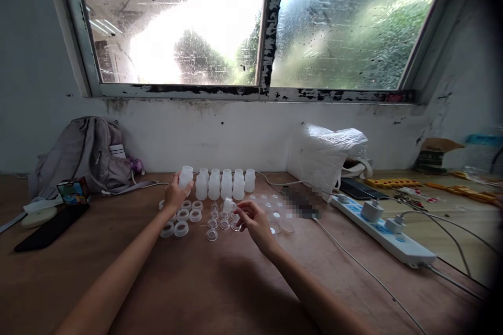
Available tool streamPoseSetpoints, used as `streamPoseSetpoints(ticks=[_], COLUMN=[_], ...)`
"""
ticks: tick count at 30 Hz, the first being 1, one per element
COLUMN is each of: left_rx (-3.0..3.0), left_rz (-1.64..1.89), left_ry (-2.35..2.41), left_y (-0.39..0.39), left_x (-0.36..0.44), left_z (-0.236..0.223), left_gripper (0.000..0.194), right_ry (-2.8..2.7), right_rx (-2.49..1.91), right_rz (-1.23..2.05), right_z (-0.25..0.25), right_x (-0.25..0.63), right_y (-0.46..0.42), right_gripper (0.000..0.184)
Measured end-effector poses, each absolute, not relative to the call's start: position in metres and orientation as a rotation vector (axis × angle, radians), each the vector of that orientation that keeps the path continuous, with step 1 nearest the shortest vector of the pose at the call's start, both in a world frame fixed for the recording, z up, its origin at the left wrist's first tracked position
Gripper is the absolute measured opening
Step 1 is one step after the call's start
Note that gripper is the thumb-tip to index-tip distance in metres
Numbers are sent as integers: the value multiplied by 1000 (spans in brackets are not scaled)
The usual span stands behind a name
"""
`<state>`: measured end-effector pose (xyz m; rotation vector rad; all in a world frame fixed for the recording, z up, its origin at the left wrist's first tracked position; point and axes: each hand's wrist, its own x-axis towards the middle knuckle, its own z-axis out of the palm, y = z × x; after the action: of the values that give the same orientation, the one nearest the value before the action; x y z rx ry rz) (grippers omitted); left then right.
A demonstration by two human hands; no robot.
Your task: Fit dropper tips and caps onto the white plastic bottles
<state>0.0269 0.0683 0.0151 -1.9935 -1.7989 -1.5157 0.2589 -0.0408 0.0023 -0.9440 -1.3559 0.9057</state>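
My left hand (176, 194) is closed around a frosted white baby bottle (186, 177), held upright at the left end of the bottle group. Several matching bottles (227, 186) stand in rows beside it. In my right hand (251, 217), a small clear nipple-shaped piece (228, 205) is pinched between thumb and fingers. Below that hand, several clear nipple-like pieces (212, 234) lie on the table. White ring collars (181, 229) sit in rows under my left wrist. Clear round caps (276, 226) lie to the right, partly behind my right hand.
A white power strip (389, 234) with plugs and cables runs along the right. A blurred dark device (301, 202) has a cable attached. At the back stand a grey backpack (90, 154) and a silvery padded bag (326, 154). A black phone-like slab (51, 227) lies left.
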Motion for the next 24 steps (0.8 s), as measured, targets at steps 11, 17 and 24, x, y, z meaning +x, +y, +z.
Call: streamPoseSetpoints(ticks=[11, 17, 24], left_rx=[-2710, -2674, -2672], left_rz=[-1341, -1314, -1262], left_ry=[-1250, -1250, -1086], left_y=[-47, -48, -49], left_x=[62, 59, 58], left_z=[-7, -7, -5], left_gripper=[46, 44, 39], right_ry=[-1576, -1758, -1803], right_rx=[-924, -983, -1043], right_rz=[722, 562, 449], right_z=[13, 16, 11], right_x=[259, 261, 262], right_y=[-49, -51, -47], right_gripper=[18, 13, 14])
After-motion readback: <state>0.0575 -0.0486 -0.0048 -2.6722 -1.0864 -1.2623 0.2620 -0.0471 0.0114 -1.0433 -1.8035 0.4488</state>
